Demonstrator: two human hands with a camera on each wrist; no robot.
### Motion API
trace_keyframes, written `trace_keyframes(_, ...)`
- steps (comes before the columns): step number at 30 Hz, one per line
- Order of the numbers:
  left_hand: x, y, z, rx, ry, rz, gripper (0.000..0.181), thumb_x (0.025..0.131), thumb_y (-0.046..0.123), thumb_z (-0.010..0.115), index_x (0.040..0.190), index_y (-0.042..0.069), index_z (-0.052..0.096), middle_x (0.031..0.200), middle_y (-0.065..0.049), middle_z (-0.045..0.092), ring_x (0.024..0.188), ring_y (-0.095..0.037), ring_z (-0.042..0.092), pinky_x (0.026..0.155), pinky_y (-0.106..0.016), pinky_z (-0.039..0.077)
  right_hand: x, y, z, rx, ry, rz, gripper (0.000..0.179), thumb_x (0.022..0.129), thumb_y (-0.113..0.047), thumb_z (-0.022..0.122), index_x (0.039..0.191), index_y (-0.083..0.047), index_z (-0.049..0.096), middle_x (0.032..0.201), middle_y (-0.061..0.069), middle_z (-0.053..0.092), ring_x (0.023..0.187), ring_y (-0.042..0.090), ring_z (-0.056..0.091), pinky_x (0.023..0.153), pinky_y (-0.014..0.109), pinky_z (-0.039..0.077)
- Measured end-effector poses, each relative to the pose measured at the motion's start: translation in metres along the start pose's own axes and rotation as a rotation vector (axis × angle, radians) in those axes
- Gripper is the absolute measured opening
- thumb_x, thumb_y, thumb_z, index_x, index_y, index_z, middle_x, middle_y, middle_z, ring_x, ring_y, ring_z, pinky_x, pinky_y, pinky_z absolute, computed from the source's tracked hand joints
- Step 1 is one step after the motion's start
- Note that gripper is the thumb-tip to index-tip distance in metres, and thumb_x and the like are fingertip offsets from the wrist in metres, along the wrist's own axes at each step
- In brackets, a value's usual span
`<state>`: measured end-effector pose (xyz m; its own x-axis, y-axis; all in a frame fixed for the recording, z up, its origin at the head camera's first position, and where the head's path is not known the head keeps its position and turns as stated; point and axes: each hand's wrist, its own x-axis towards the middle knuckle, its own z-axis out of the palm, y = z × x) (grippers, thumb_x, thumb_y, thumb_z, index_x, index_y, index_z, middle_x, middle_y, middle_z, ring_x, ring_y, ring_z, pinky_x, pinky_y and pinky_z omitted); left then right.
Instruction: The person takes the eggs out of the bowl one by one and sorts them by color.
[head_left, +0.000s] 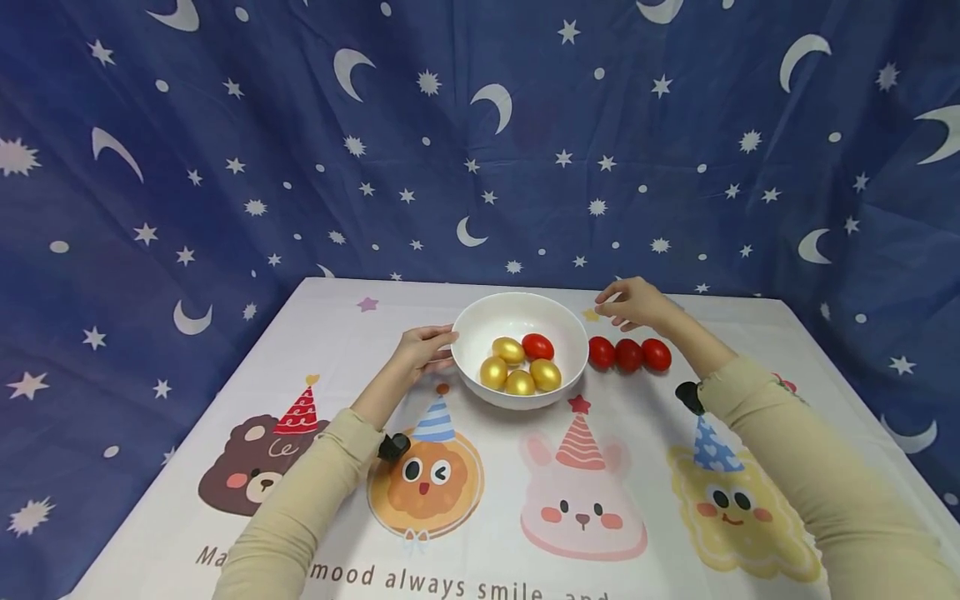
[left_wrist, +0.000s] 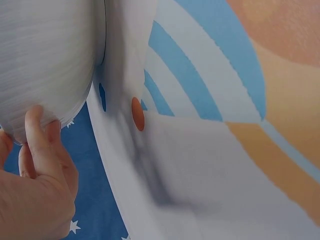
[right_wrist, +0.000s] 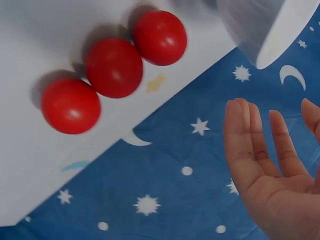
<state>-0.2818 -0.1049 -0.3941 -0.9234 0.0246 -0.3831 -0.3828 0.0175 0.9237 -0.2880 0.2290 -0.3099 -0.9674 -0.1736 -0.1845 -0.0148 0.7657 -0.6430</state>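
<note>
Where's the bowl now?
Head view: the bowl is near the middle, toward the far edge of the table, left hand at its left side, three red eggs just to its right.

Dark-blue moon-and-star fabric backdrop (head_left: 540, 196), softly creased, behind white cartoon-printed tabletop (head_left: 502, 492).

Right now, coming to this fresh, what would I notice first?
Probably the white bowl near the middle of the head view, holding four golden eggs and one red egg, with the left hand touching its side. Next, three red eggs lined up just to its right, near the right hand, and the starry blue backdrop behind.
</note>
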Motion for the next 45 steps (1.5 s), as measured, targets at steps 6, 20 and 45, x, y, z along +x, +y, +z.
trace_keyframes(6,-0.002,0.002,-0.004,0.007,-0.006,0.017,0.041,0.092,0.016,0.062,0.131,0.008,0.055,0.133,-0.016,0.054,0.075,-0.009,0.065,0.071,-0.019,0.061,0.007,-0.017,0.001,-0.042,-0.022,-0.044,0.036,0.092,-0.017,0.060,0.120,0.004,0.057,0.096,0.020,0.063,0.078,0.022,0.061,0.078,0.038,0.062)
trace_keyframes(20,0.001,0.001,0.000,0.015,0.000,0.001,0.040,0.091,0.016,0.063,0.130,0.009,0.057,0.131,-0.015,0.056,0.076,-0.010,0.065,0.072,-0.020,0.061,0.022,-0.050,0.007,-0.114,-0.116,-0.054,0.035,0.092,-0.017,0.060,0.121,0.002,0.058,0.112,0.024,0.059,0.093,0.035,0.061,0.084,0.042,0.060)
trace_keyframes(45,0.003,0.002,0.002,0.014,0.014,-0.011,0.040,0.090,0.016,0.065,0.128,0.006,0.058,0.129,-0.016,0.057,0.088,-0.019,0.068,0.070,-0.022,0.061,0.060,-0.069,0.033,-0.020,-0.353,0.078,0.039,0.095,-0.017,0.056,0.130,-0.001,0.052,0.125,0.025,0.052,0.102,0.033,0.058,0.090,0.041,0.058)
